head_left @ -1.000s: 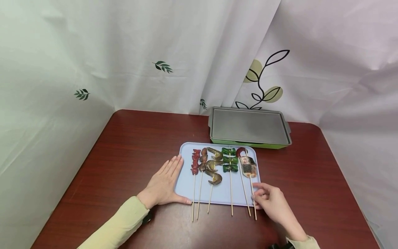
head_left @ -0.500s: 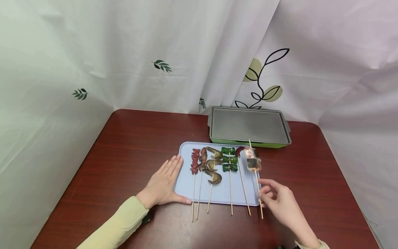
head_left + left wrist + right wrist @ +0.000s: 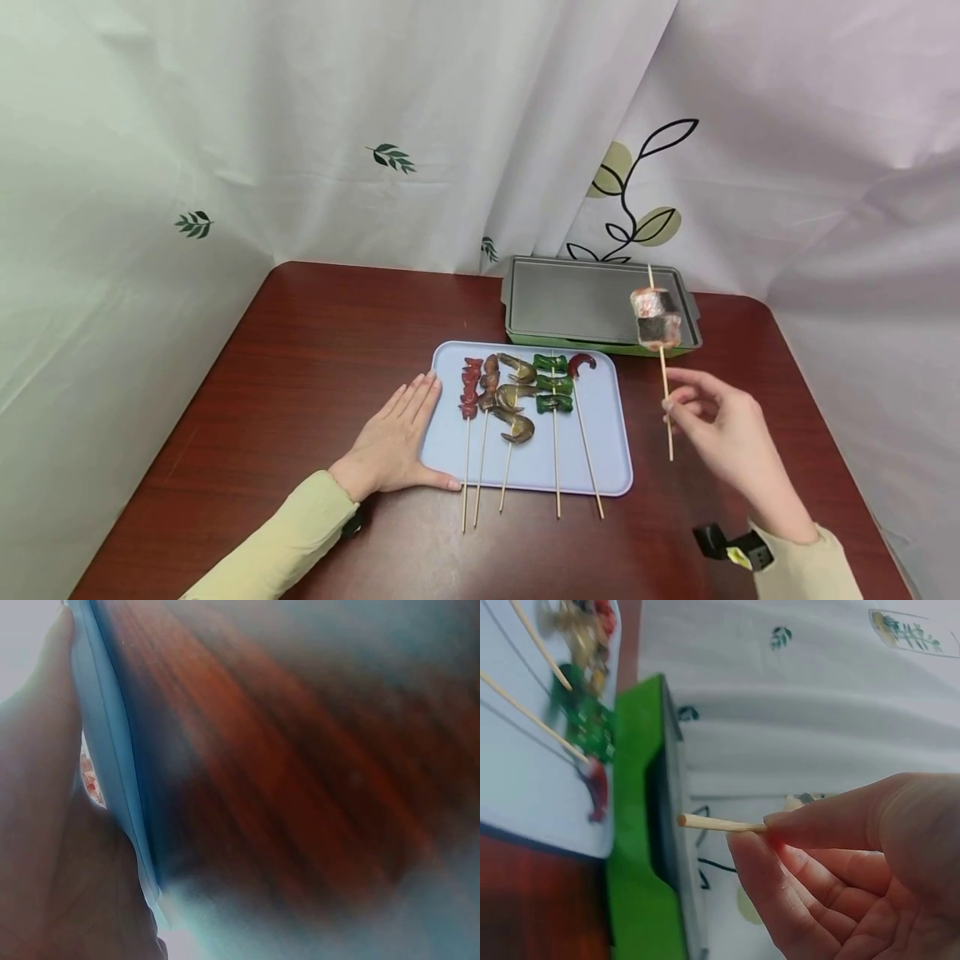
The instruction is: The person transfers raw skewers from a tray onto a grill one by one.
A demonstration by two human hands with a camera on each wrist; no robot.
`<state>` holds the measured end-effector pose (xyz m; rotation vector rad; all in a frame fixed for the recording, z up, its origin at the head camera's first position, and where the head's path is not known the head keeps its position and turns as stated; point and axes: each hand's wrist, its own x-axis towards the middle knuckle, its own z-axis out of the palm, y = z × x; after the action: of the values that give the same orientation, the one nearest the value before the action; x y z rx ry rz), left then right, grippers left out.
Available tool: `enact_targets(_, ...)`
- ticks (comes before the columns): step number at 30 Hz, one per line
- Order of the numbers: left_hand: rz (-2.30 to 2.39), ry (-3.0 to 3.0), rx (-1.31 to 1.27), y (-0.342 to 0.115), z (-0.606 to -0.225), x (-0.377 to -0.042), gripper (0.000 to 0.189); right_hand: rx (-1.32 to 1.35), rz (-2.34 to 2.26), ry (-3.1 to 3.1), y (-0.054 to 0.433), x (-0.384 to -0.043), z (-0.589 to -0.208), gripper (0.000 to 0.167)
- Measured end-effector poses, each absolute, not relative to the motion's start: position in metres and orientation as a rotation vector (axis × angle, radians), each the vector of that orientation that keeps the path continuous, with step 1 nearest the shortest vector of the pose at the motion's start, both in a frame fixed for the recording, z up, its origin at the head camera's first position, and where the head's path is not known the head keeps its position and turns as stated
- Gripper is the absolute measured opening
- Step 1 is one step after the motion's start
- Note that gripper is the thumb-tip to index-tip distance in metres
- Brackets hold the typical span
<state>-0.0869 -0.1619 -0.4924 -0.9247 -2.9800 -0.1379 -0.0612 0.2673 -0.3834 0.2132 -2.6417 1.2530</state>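
Observation:
My right hand (image 3: 723, 429) pinches the stick of a skewer with dark-skinned, pale fish-like chunks (image 3: 658, 330), raised with its tip in front of the grey-topped box. In the right wrist view, thumb and fingers hold the stick (image 3: 716, 823) near its bare end. My left hand (image 3: 393, 437) lies with straight fingers against the left edge of a light blue tray (image 3: 611, 462), thumb at its near corner. On the tray lie a red skewer (image 3: 470, 388), a brown one (image 3: 490, 383), a shrimp skewer (image 3: 517, 397), a green pepper skewer (image 3: 553, 385) and a curved dark red piece (image 3: 581, 364) on a stick.
Behind the tray stands a green box with a flat grey top (image 3: 570, 300), likely a tabletop grill. The dark red wooden table (image 3: 322, 350) has white curtains (image 3: 450, 100) around its back and sides. Several skewer sticks overhang the tray's near edge.
My right hand has lifted the fish-chunk skewer off the tray's right side and carried it up and to the right. The left hand has stayed at the tray's edge.

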Motion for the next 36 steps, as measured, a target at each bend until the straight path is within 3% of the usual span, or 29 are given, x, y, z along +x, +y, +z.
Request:
enact_targets(8, -0.111, -3.008, -0.938, -0.160, -0.486, -0.086, 0.144, 0.136, 1.357, -2.640, 0.293, -0.101, -0.369, 0.038)
enact_targets(19, -0.090, -3.007, -0.941, -0.160, -0.485, -0.085, 0.144, 0.013, 1.517, -2.743, 0.314, -0.145, -0.381, 0.041)
enact_targets(36, -0.080, -2.984, -0.934, -0.161, -0.489, -0.086, 0.145, -0.145, 1.510, -2.906, 0.321, -0.159, -0.399, 0.041)
